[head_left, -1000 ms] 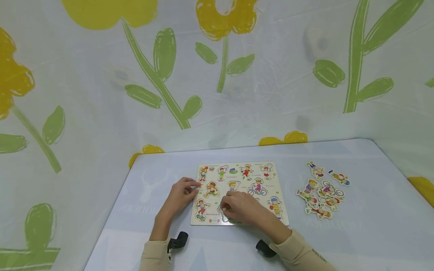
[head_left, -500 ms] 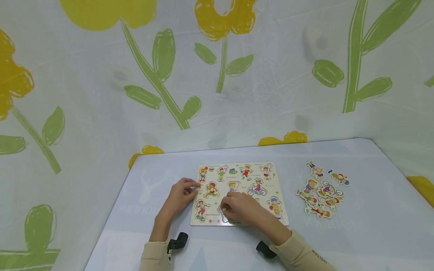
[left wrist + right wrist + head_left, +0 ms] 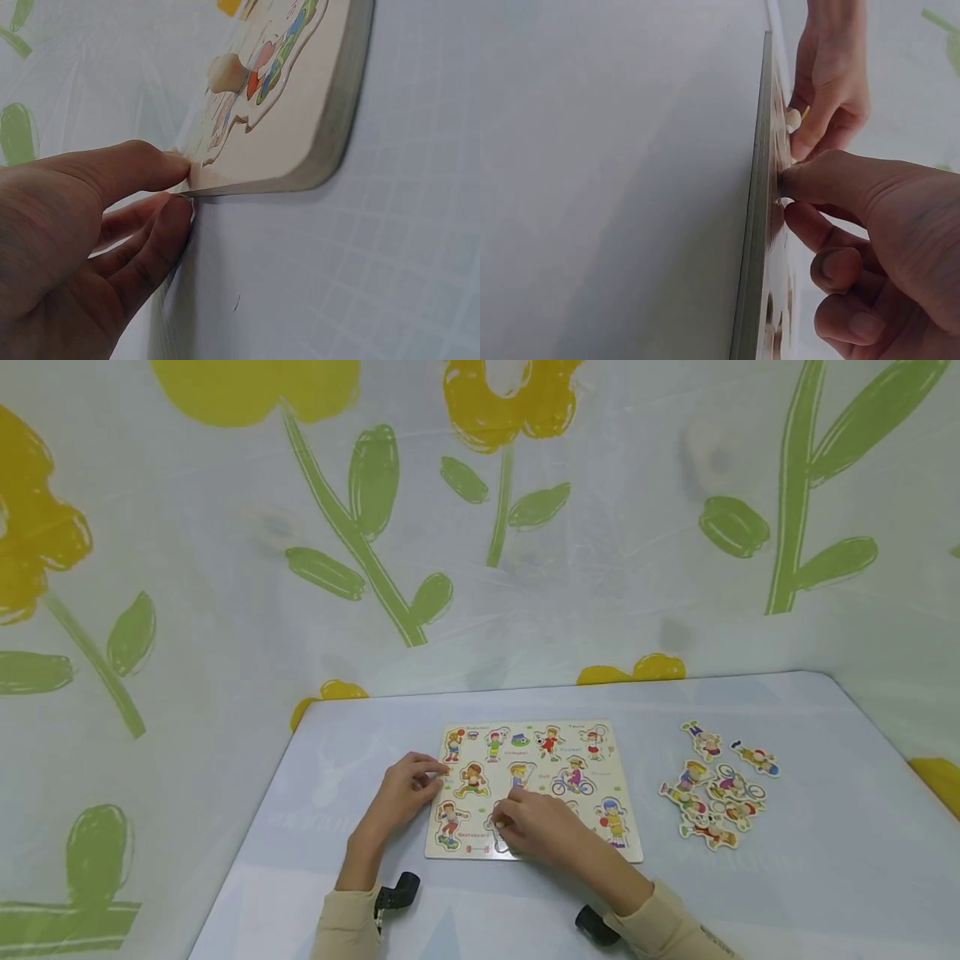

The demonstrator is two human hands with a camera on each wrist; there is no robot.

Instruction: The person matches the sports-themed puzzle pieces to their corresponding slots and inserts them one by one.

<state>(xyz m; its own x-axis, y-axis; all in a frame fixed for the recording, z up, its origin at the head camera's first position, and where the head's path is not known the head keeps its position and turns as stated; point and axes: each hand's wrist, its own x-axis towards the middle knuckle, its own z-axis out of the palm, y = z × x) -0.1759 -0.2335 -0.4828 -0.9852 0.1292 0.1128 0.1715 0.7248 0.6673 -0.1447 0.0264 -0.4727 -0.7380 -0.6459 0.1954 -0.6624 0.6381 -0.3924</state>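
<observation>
A pale puzzle board [image 3: 498, 782] with sports figures set in it lies on the table. At its left edge is my left hand [image 3: 403, 789]; in the left wrist view its thumb [image 3: 161, 169] lies over the rim and the fingers curl against the side below. My right hand [image 3: 542, 827] is over the board's lower middle, covering part of the bottom row. The right wrist view shows thumb and forefinger pinching a small white knob [image 3: 784, 201] at the board's face. Most of the piece under that knob is hidden. A round wooden knob [image 3: 227, 73] stands on a nearby piece.
Several loose figure pieces lie in a heap [image 3: 738, 787] on the white table [image 3: 817, 860], right of the board. One piece [image 3: 755, 758] is a little apart. A flower-printed curtain [image 3: 600, 568] rises behind the table's far edge.
The head view has shifted slightly, moving the whole scene a little to the right. Both hands keep their places on the board.
</observation>
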